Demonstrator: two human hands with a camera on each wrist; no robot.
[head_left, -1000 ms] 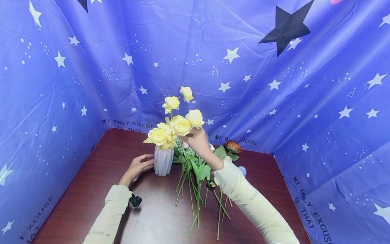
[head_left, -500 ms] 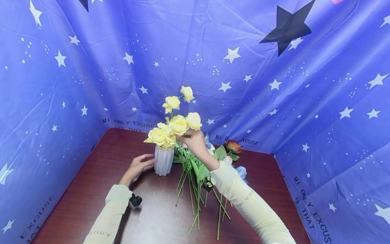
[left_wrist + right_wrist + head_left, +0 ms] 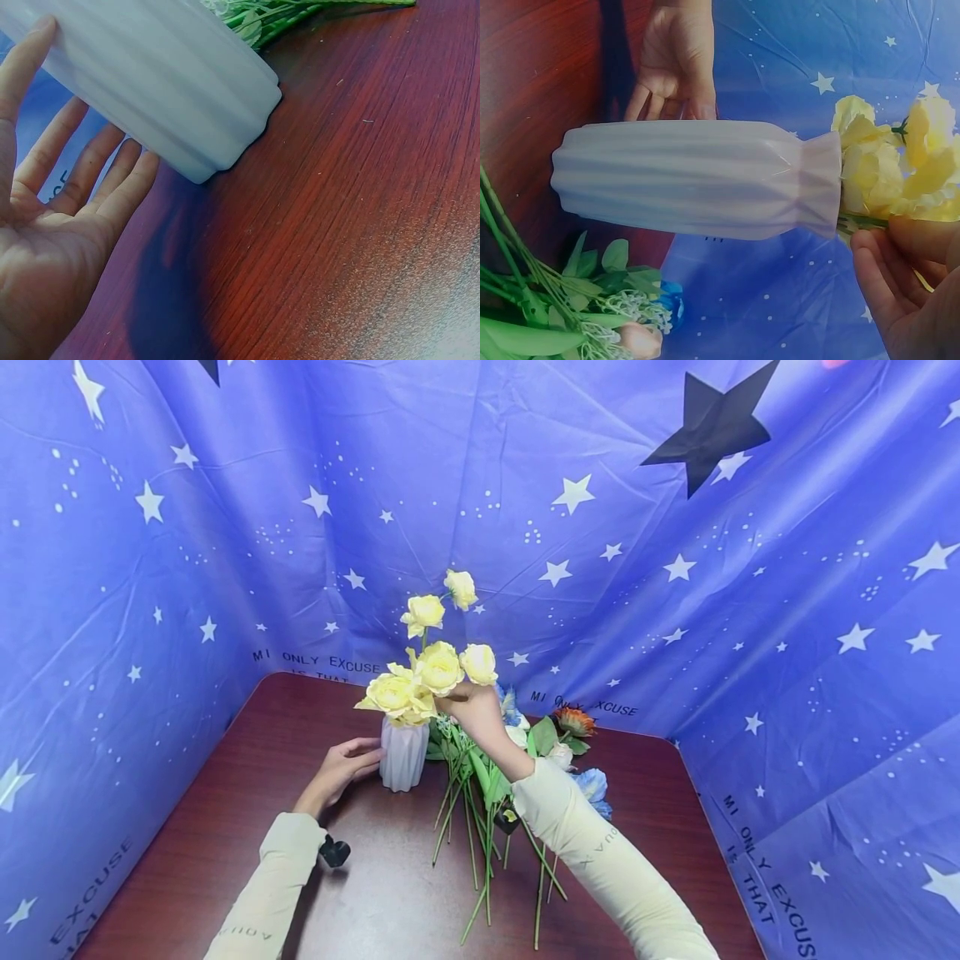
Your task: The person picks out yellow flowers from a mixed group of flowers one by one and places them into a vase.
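A pale, pleated vase (image 3: 405, 762) stands upright on the table, with several yellow flowers (image 3: 397, 693) rising from its mouth. My left hand (image 3: 343, 772) is at its left side; in the left wrist view the fingers (image 3: 126, 187) are extended, fingertips right at the vase wall. At the rim, my right hand (image 3: 480, 712) pinches a green stem (image 3: 864, 220) between thumb and fingers, as the right wrist view shows. One yellow bloom (image 3: 478, 664) sits just above that hand. The stems' lower ends are hidden inside the vase.
Right of the vase lies a loose pile of cut flowers, their green stems (image 3: 487, 868) pointing toward me. Among them are an orange bloom (image 3: 576, 722) and a blue one (image 3: 592, 789). A starry blue cloth (image 3: 480, 485) surrounds the dark red table (image 3: 360, 893).
My right hand has come slightly down and left toward the vase mouth, and the yellow bloom above it has dropped a little. The left hand stays at the vase.
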